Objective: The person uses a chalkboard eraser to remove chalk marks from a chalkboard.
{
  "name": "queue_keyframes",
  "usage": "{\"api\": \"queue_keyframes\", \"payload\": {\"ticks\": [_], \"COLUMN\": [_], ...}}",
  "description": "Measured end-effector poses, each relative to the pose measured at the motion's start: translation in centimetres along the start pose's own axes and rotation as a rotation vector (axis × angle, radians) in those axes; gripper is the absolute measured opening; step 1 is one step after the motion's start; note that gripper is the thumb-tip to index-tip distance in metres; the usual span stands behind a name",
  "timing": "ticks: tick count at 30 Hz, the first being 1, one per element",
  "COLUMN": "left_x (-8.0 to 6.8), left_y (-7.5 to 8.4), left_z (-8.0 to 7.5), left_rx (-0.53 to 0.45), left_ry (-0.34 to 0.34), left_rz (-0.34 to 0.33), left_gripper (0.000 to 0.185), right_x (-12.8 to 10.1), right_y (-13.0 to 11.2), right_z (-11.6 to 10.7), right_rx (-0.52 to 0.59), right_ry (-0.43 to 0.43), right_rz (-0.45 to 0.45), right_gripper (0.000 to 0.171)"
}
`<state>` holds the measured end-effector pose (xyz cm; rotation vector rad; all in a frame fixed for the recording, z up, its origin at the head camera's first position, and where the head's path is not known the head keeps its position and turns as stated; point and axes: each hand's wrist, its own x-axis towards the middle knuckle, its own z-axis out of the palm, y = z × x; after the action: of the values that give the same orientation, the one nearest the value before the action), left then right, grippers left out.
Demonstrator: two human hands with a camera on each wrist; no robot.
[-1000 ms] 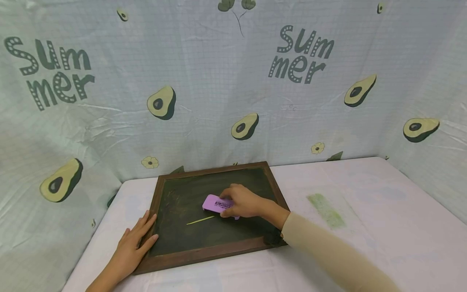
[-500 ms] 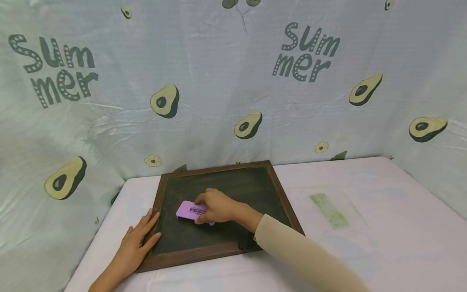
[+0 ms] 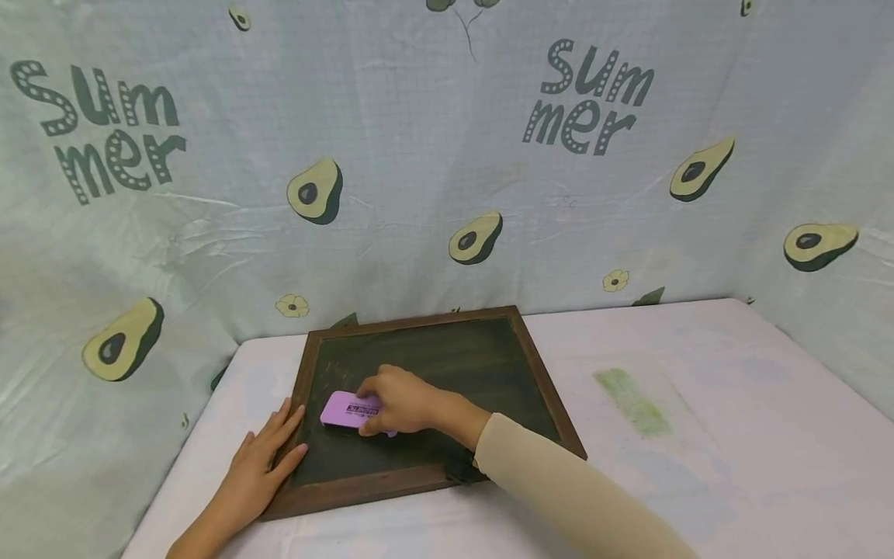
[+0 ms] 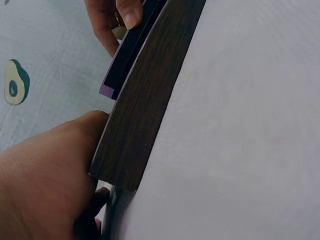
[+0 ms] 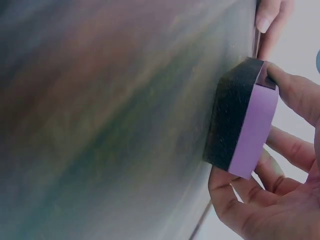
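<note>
A small chalkboard (image 3: 454, 349) with a dark wooden frame lies flat on the table. My right hand (image 3: 405, 400) grips a purple board eraser (image 3: 338, 409) by its long sides, over the left half of the board. In the right wrist view, the black felt of the eraser (image 5: 232, 110) faces the board surface, with thumb and fingers on opposite sides. My left hand (image 3: 254, 466) rests on the left side of the frame, fingers extended. The left wrist view shows this hand (image 4: 50, 165) beside the wooden edge (image 4: 142, 100). Its fingertips are mostly hidden there.
A pink-white cloth covers the table (image 3: 698, 373). Green chalk dust (image 3: 632, 401) stains it to the right of the board. A dark object (image 3: 461, 468) sits by the front frame, partly behind my right wrist. Behind hangs a curtain (image 3: 391, 155) printed with avocados.
My right hand has slid the eraser leftward across the board. The yellow chalk line seen a second ago no longer shows. My left hand has stayed on the frame.
</note>
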<state>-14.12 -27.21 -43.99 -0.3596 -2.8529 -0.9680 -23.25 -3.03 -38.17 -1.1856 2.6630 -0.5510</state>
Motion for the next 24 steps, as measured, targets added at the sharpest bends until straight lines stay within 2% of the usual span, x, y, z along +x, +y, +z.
{"api": "queue_keyframes", "payload": {"ticks": [5, 9, 18, 24], "left_x": [0.1, 0.3, 0.2, -0.2], "left_y": [0.2, 0.4, 0.2, 0.0], "left_z": [0.0, -0.1, -0.4, -0.5], "left_rx": [-0.012, -0.008, -0.007, -0.019], "left_ry": [-0.020, -0.039, -0.060, -0.060], "left_rz": [-0.003, -0.018, -0.037, -0.035], "left_gripper": [0.061, 0.063, 0.064, 0.064], "right_x": [-1.1, -2.5, -7.4, -10.5], "right_y": [0.8, 2.6, 7.8, 9.9], "right_z": [-0.8, -1.5, -3.8, -5.0], "right_rx": [-0.018, 0.003, 0.051, 0.033], "right_ry": [-0.029, -0.015, 0.058, 0.072], "right_rz": [0.001, 0.008, 0.047, 0.109], "right_gripper": [0.050, 0.049, 0.048, 0.047]}}
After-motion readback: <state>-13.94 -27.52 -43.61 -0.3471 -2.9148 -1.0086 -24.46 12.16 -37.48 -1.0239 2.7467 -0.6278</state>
